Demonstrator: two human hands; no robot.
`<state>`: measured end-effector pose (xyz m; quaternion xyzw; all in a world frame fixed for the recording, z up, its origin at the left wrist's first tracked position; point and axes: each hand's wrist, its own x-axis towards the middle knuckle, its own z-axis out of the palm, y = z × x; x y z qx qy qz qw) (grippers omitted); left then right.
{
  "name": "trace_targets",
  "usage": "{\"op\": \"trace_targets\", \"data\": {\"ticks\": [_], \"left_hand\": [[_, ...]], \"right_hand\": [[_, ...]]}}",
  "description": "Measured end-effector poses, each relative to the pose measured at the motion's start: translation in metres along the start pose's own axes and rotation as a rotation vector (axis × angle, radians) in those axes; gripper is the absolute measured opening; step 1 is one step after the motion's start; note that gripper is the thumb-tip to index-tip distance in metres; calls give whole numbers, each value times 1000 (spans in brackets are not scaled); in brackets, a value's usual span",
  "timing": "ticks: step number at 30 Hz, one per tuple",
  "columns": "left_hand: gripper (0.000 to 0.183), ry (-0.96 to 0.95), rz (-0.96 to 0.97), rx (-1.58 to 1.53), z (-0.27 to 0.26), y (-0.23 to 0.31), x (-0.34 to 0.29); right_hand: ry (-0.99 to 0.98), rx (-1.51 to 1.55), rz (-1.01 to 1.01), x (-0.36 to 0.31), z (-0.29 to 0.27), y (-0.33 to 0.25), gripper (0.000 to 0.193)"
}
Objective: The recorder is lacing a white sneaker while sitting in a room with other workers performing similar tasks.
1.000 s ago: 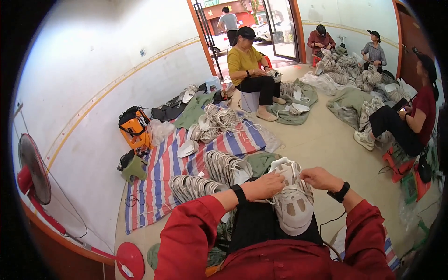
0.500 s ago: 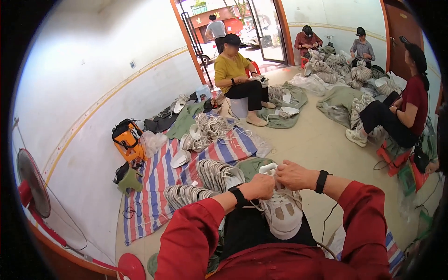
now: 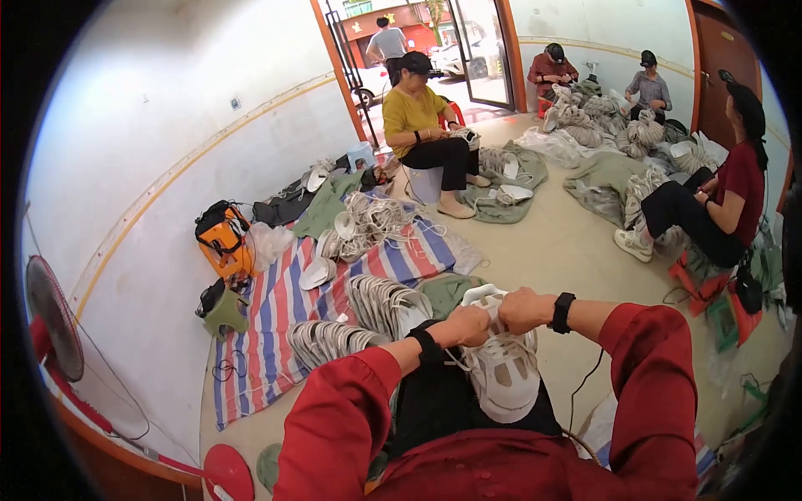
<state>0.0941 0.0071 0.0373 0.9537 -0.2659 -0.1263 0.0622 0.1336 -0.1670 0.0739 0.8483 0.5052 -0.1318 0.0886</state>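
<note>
A white and beige sneaker upper [image 3: 505, 388] lies across my dark-trousered lap, its toe pointing toward me. At its far end, by the opening, both hands are closed and close together. My left hand [image 3: 466, 326] pinches the shoelace at the left eyelet side, and a lace end [image 3: 455, 361] hangs below it. Opposite it, my right hand [image 3: 525, 311] has its fingers curled on the lace at the right side. The fingertips are partly hidden. Stacked uppers [image 3: 386, 302] stand in a row just beyond my left forearm, with another row [image 3: 330, 341] beside it.
Left of me a striped sheet [image 3: 284, 321] bears a pile of laced uppers [image 3: 368, 221]. A fan [image 3: 54, 317], an orange case [image 3: 224, 242] and a green stool [image 3: 224, 311] stand along the wall. Several people sit around with more uppers, one in a yellow top [image 3: 413, 113].
The view has shifted slightly. Both hands stay closed at the upper's opening, the right one a little nearer the left. The person outside the doorway has turned or shifted slightly.
</note>
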Motion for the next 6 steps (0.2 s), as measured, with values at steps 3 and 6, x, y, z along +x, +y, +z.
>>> {"op": "trace_targets", "data": {"ticks": [3,6], "left_hand": [[22,74,-33,-94,3,1,-5],[24,159,-63,-165,6,1,-11]], "right_hand": [[21,-17,14,-2,-5,-6,17],[16,-42,0,-2,-10,-9,17]]}}
